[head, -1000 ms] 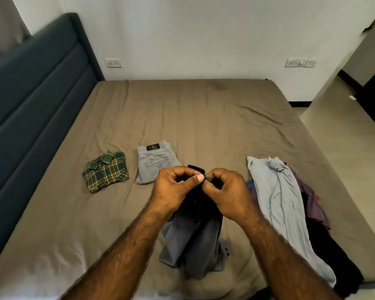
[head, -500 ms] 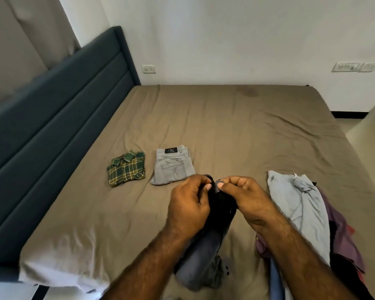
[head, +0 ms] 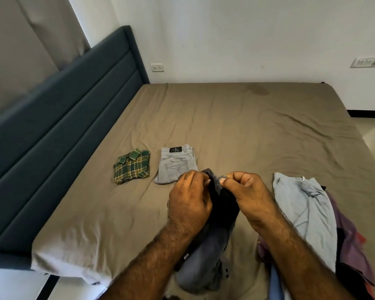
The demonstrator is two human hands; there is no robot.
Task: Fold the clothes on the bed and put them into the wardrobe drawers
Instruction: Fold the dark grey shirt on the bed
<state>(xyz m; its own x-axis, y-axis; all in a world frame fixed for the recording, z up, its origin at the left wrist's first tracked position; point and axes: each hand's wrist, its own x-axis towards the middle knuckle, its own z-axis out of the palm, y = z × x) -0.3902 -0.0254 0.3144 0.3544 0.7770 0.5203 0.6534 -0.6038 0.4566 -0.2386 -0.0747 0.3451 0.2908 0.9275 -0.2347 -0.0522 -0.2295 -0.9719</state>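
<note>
Both hands hold up the top edge of dark grey trousers (head: 210, 252) above the near part of the bed (head: 225, 118). My left hand (head: 188, 200) grips the cloth on the left, my right hand (head: 247, 193) pinches it on the right, and the rest of the garment hangs down in a crumple onto the sheet. A folded green plaid shirt (head: 132, 166) and folded light grey jeans (head: 176, 164) lie side by side just beyond my hands. An unfolded pile with a pale blue garment (head: 307, 213) on top lies at the right.
The dark blue padded headboard (head: 59, 131) runs along the left side. Purple and black clothes (head: 353, 245) lie under the pale blue one near the bed's right edge. A white wall with sockets stands behind the bed, and floor shows at the far right.
The view has swung left, bringing more headboard and curtain in. My hands keep their hold on the dark trousers' top edge and have drawn slightly apart.
</note>
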